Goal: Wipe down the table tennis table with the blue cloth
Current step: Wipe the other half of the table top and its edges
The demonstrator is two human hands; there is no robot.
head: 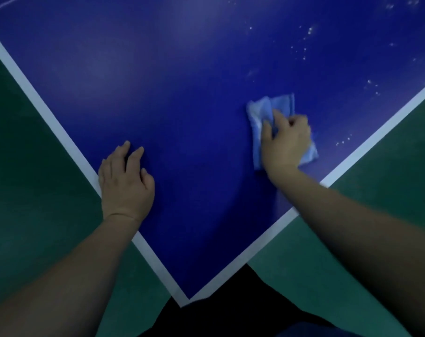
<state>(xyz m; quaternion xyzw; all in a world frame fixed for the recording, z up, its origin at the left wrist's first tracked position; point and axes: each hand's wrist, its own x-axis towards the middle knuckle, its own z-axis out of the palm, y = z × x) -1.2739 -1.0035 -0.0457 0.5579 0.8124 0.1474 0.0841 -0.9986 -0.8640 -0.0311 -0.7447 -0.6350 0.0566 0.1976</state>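
Two bare hands work at a dark blue table tennis table corner: right hand clutches a crumpled light-blue cloth against the surface; left hand rests flat, relaxed, apparently bracing.

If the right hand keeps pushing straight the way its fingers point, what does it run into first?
Nothing solid, as far as the picture shows. The right hand grips the blue cloth and points up and slightly left across the table; only open surface lies ahead. The white droplets sit off to the right of that line.
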